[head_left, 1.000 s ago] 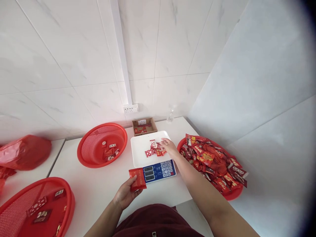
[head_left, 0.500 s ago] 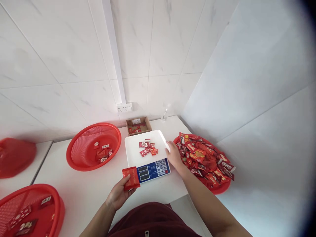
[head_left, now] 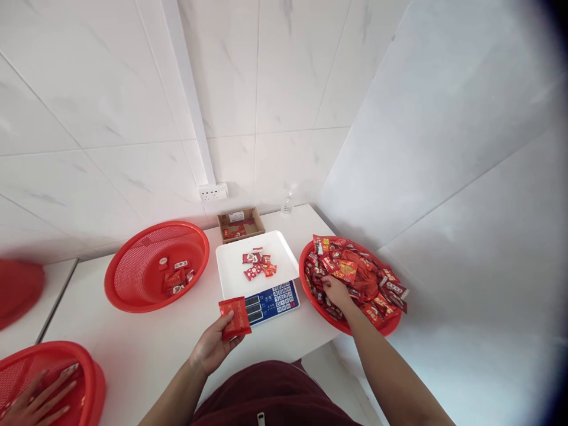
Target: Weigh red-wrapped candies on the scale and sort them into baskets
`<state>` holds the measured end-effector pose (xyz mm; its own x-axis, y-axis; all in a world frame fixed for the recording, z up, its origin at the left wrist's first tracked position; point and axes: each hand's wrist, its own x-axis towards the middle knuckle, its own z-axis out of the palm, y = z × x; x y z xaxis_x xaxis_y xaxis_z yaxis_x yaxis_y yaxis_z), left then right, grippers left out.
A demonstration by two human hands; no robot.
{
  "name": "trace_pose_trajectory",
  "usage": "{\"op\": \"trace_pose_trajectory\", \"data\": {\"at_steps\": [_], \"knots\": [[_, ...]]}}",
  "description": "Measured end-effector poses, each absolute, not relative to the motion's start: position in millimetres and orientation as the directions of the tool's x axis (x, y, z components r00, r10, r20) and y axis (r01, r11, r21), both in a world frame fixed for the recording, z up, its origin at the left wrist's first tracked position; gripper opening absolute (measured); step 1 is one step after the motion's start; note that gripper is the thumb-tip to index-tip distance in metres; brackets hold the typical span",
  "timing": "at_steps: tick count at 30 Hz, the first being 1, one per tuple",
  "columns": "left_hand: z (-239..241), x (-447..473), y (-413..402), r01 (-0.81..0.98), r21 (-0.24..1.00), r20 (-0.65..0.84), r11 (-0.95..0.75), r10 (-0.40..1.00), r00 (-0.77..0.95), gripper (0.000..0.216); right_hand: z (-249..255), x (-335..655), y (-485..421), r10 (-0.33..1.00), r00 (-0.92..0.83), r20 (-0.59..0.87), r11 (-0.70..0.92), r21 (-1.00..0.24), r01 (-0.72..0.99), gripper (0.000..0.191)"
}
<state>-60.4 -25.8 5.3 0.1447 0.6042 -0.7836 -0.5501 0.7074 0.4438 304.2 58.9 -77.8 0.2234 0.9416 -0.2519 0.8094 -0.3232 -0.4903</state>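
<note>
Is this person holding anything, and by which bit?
The left hand holds a red packet by its lower-left part, thumb on top. The right hand is in the heaped basket; whether it grips anything, I can't tell.

Remote view: I log the packet (head_left: 235, 318) as red with faint gold print. I read the scale pan (head_left: 233, 283) as white, its panel (head_left: 261, 313) blue with white keys. One sweet (head_left: 254, 271) is red with white dots. I note a red basin (head_left: 303, 275), white desk (head_left: 133, 349), grey-veined white wall (head_left: 288, 77), maroon garment (head_left: 270, 390).
</note>
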Motion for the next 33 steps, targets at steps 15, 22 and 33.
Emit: {"op": "trace_pose_trajectory", "data": {"at_steps": [15, 22, 33], "knots": [[3.3, -62.0, -35.8, -0.557, 0.437, -0.789, 0.706, 0.599, 0.139, 0.025, -60.0, 298.0, 52.8, 0.919, 0.043, -0.392, -0.257, -0.513, 0.819, 0.023], [7.2, -65.0, -39.8, -0.567, 0.444, -0.789, 0.694, 0.602, 0.119, 0.023, -48.4, 302.3, 52.5, 0.953, 0.137, -0.269, -0.266, -0.533, 0.803, 0.013], [4.8, -63.9, -43.2, -0.567, 0.442, -0.776, 0.694, 0.613, 0.145, 0.024, -24.6, 210.7, 85.5, 0.955, 0.107, -0.277, -0.296, -0.915, 0.275, 0.042]]}}
